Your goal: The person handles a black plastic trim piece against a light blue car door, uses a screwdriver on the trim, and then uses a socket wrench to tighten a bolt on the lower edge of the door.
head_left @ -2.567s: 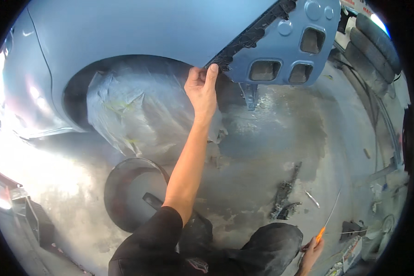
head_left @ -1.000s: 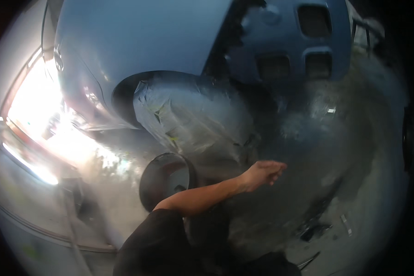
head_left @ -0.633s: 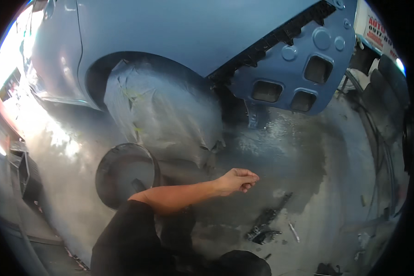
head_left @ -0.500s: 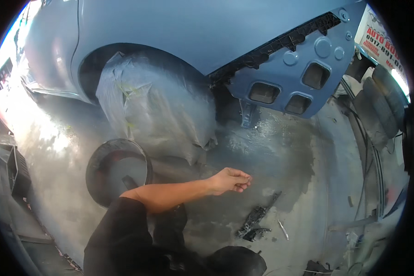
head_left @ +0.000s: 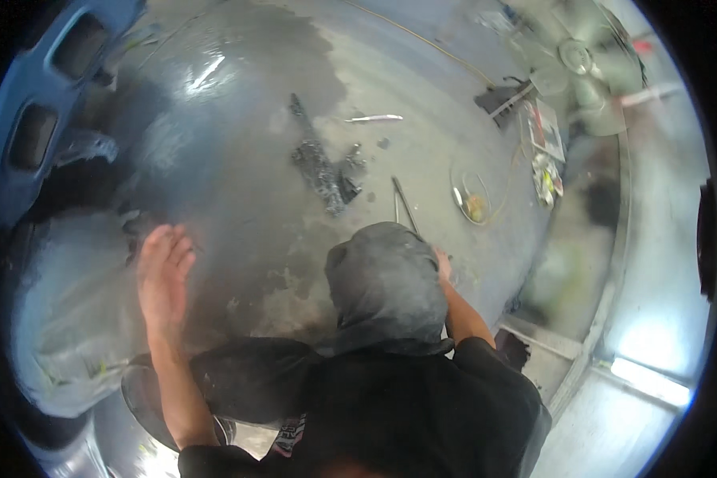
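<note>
My left hand (head_left: 165,267) is raised with fingers stretched, holding nothing, beside the paper-masked wheel (head_left: 76,295) and a dark round pan (head_left: 142,398). My right hand (head_left: 442,263) is low beside my dark-trousered knee, near long thin metal tools (head_left: 402,199) on the floor; its fingers are mostly hidden, so what it touches is unclear. A long black plastic part (head_left: 319,171) and a slim pale tool (head_left: 374,118) lie on the floor ahead. The blue panel with square openings (head_left: 72,48) hangs at the upper left.
A large fan (head_left: 577,60) stands at the upper right, with a yellow cord (head_left: 462,60), a coiled hose (head_left: 478,203), scattered clutter (head_left: 546,175) and a long metal frame (head_left: 621,223) along the right side. A light tube (head_left: 649,381) shines at the lower right.
The view has swung right toward the floor and fan, leaving the car at the left edge. My left fingers have spread from their curled shape, and my right hand has come into view beside my knee.
</note>
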The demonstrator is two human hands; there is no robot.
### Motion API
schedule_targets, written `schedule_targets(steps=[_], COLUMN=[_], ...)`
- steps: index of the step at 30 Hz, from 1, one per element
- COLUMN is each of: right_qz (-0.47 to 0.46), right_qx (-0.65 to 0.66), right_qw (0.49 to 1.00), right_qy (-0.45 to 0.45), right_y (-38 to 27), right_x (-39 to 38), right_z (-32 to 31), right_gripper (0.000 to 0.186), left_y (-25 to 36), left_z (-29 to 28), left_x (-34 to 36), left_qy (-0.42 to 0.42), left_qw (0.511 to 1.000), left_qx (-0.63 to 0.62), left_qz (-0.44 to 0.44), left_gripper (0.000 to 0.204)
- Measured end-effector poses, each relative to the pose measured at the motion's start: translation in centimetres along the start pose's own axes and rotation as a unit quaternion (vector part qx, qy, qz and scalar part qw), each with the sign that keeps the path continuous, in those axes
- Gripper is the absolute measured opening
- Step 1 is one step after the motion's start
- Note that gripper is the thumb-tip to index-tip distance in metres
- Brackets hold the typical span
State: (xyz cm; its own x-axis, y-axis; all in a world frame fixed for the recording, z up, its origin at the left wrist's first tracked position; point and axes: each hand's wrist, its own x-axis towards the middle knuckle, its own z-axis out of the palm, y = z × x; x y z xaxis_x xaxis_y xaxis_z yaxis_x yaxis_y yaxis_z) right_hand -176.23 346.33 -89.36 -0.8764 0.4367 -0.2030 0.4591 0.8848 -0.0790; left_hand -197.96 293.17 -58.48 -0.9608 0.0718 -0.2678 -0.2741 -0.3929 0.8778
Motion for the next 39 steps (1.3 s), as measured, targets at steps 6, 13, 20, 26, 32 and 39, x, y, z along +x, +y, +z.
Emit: schedule_targets(steps=[6, 13, 20, 26, 32, 39], right_qz=[0.016, 0.199, 0.156, 0.256, 0.075, -0.263], right_qx=[0.029, 0.604, 0.817, 0.611, 0.706, 0.589], right_qw=[0.999, 0.761, 0.536, 0.744, 0.703, 0.763], right_qy=[0.014, -0.124, -0.143, -0.086, -0.041, 0.04], right_y=[-2.7, -4.3, -7.1, -4.9, -8.3, -13.9], right_x=[-3.0, -2.3, 0.4, 1.2, 2.1, -1.0], right_z=[-2.1, -5.9, -13.1, -16.0, -23.6, -35.8], right_gripper=[0.023, 0.058, 0.101, 0.041, 0.031, 0.036], left_y=[-1.6, -2.5, -3.3, -5.1, 0.0, 4.1], left_z=[-0.9, 1.1, 1.8, 5.8, 5.1, 6.1], left_x=[0.6, 1.8, 3.4, 5.9, 3.0, 2.3], left_qy=[0.031, 0.032, 0.049, -0.06, -0.101, -0.154], left_qw=[0.996, 0.996, 0.996, 0.971, 0.945, 0.942], left_qx=[0.068, 0.064, 0.038, -0.193, -0.3, -0.298], left_qz=[-0.039, -0.053, -0.07, -0.127, -0.085, 0.001], left_gripper=[0.021, 0.02, 0.029, 0.027, 0.013, 0.014])
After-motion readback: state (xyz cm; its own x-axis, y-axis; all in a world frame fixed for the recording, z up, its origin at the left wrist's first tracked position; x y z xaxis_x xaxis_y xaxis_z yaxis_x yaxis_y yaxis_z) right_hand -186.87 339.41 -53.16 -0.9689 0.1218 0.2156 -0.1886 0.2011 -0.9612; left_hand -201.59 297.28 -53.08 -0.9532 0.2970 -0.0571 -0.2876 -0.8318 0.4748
